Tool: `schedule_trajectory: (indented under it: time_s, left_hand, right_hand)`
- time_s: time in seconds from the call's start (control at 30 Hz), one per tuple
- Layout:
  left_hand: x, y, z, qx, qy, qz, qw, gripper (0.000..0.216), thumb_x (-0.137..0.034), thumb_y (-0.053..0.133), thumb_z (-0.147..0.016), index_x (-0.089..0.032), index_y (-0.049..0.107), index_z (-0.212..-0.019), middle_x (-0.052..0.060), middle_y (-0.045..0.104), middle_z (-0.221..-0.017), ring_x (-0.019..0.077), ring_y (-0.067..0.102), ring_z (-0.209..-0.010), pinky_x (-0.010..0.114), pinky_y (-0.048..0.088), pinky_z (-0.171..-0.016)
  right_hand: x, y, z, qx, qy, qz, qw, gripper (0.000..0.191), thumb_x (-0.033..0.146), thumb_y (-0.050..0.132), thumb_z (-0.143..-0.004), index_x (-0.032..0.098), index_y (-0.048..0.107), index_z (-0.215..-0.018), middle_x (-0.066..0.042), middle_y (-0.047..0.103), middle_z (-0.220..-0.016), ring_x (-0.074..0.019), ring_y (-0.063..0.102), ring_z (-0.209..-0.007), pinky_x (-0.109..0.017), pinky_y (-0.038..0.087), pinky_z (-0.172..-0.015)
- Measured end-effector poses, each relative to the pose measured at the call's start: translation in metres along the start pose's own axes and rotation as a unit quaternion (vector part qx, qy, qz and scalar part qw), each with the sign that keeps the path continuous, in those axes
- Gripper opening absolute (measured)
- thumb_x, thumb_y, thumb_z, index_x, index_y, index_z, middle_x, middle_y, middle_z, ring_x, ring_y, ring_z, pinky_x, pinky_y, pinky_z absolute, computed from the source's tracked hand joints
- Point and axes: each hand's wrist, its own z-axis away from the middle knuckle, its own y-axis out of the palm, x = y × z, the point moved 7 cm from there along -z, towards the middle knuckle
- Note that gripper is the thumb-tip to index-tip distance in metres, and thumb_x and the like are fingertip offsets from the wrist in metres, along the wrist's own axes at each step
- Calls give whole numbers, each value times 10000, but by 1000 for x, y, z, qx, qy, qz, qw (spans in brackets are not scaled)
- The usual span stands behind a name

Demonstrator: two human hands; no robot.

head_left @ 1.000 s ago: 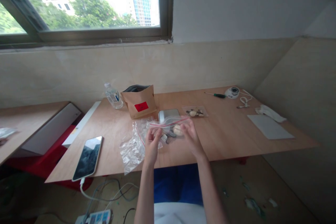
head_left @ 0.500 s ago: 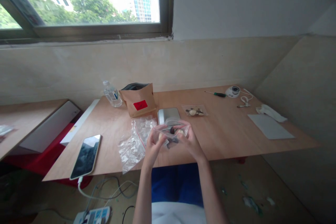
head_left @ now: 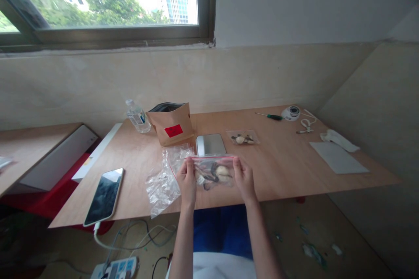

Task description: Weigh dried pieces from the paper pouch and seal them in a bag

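Observation:
A small clear zip bag (head_left: pixel 213 171) with a red seal strip holds pale and dark lumps, perhaps stones or shells. My left hand (head_left: pixel 187 178) pinches its left top corner and my right hand (head_left: pixel 242 176) pinches its right top corner. The bag is stretched flat between them just above the wooden table (head_left: pixel 281 170). A pile of empty clear bags (head_left: pixel 163 182) lies right beside my left hand. A small silver scale (head_left: pixel 210 144) sits just behind the held bag.
A brown paper pouch with a red label (head_left: pixel 171 129) and a water bottle (head_left: pixel 138 116) stand at the back. Another filled bag (head_left: pixel 242 138), a screwdriver (head_left: pixel 270 117), a white sheet (head_left: pixel 338 162) and a charging phone (head_left: pixel 104 195) also lie on the table.
The bag's mouth was held open half a second ago; now both hands have pulled the top edge straight and flat, slightly lower and nearer me.

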Motion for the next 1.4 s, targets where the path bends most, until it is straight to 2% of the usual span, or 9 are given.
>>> schedule_trajectory:
  time_s: [0.1,0.2,0.4,0.57,0.77,1.0,1.1,1.23,1.4]
  left_hand:
    - [4,4,-3,24,-18,14,999,490,-602,501,-779,-165,524,-561,-65,310,-442,63,254,-402,208,230,-404]
    - [8,5,-3,49,-24,39,998,479,-588,530,-769,-155,523,-563,-53,358,-484,61,298,-442,198,238,-421]
    - [15,7,-5,89,-42,93,991,305,-466,630,-753,-163,604,-732,-44,481,-559,58,395,-481,171,282,-447]
    - [21,9,-15,69,-20,109,991,277,-435,624,-765,-158,618,-753,-29,555,-593,64,454,-505,170,320,-471]
    - [26,10,-23,38,-24,99,994,297,-430,636,-753,-163,536,-668,-49,570,-532,33,358,-381,164,226,-388]
    - [18,12,-32,97,-34,75,992,252,-411,617,-774,-164,644,-815,20,679,-720,114,638,-654,172,438,-555]
    - [18,10,-32,114,-45,79,989,271,-410,623,-769,-153,657,-849,42,695,-763,142,665,-713,197,478,-615]
    - [21,3,-28,95,-53,96,989,267,-394,661,-738,-157,628,-854,35,699,-737,159,676,-695,215,496,-606]
    - [26,-4,-22,93,-68,109,987,240,-364,688,-718,-159,609,-816,21,697,-758,163,682,-720,239,522,-659]
  right_hand:
    - [0,-3,0,-32,7,-3,999,485,571,398,-870,198,690,-764,-73,725,-726,-243,693,-750,-364,555,-713]
    - [-2,-5,0,-56,34,-24,998,503,615,425,-833,190,671,-724,-78,723,-704,-240,696,-708,-335,562,-646]
    - [-18,-4,-3,-50,95,-80,991,471,621,468,-806,191,654,-754,-85,728,-723,-244,699,-705,-315,559,-589]
    - [-37,-8,-7,-55,108,-112,986,382,565,611,-735,186,633,-779,-76,732,-746,-244,698,-715,-345,557,-659]
    - [-46,-15,-7,-37,119,-130,984,342,476,705,-684,173,669,-840,-82,735,-817,-249,696,-794,-367,548,-743]
    - [-28,-16,-23,-31,84,-85,992,409,552,603,-750,179,692,-891,-86,733,-865,-248,690,-824,-370,543,-759]
    - [-21,-14,-28,-29,68,-66,995,421,569,538,-792,182,669,-894,-88,729,-883,-248,686,-828,-363,543,-745]
    - [-21,-12,-26,-32,59,-67,995,380,551,515,-814,197,622,-904,-83,725,-897,-236,682,-855,-350,540,-758]
    - [-24,-18,-14,-85,64,-62,992,343,510,572,-791,185,593,-900,-97,721,-901,-229,689,-800,-341,542,-724]
